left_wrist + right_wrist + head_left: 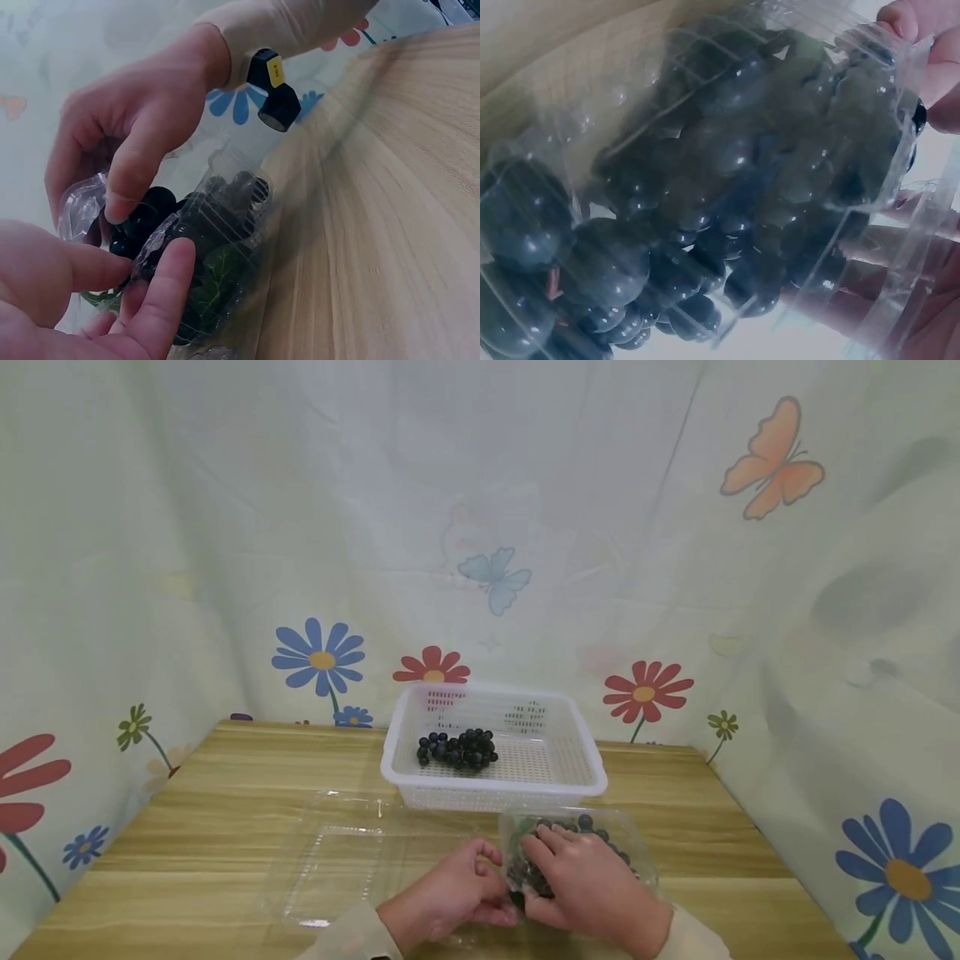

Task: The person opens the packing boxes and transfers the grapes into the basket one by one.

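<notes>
A clear plastic box (633,843) of dark grapes (585,821) stands at the front of the table, tilted in the left wrist view. Green leaf (217,277) shows through its wall. My left hand (457,893) is at the box's left side, thumb and fingers pinching the plastic edge. From above, my right hand (588,881) reaches over the box; its fingers curl around the grapes, with the thumb (127,184) against them. Seen close up in the right wrist view, grapes (607,262) lie behind the clear plastic; the right fingertips are partly hidden.
Behind the box stands a white perforated basket (495,783) with a bunch of dark grapes (461,750) at its left. Another clear plastic tray or lid (300,868) lies on the wooden table (202,827) to the left. A flowered curtain (360,527) surrounds the table.
</notes>
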`<control>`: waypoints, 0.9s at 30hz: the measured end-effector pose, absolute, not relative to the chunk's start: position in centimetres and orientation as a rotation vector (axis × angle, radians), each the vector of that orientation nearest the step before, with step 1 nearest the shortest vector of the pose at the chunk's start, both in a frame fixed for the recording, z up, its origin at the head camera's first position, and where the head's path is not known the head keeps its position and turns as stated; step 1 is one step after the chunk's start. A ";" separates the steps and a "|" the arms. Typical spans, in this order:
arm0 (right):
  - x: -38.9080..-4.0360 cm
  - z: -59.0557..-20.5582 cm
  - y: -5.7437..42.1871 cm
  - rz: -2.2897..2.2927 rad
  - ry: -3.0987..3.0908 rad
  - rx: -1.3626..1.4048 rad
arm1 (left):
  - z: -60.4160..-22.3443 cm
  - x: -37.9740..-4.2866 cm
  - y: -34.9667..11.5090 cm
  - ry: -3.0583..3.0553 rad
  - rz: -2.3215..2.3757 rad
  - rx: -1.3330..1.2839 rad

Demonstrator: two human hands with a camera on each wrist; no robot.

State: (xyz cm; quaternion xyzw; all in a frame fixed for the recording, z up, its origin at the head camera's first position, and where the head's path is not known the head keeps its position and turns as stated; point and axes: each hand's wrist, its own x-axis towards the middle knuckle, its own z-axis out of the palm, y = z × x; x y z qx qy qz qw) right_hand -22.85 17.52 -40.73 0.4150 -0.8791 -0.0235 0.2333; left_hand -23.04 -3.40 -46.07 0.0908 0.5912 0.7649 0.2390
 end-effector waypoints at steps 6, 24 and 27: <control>-22.2 -40.2 18.3 0.023 -2.575 1.049 | -45.9 -23.3 -3.1 1.664 2.079 0.244; -20.8 -39.9 21.5 0.312 -2.876 0.821 | -45.7 -23.0 -3.1 1.706 2.092 0.219; -20.7 -39.5 21.9 0.355 -2.957 0.739 | -45.7 -23.0 -3.2 1.713 2.093 0.211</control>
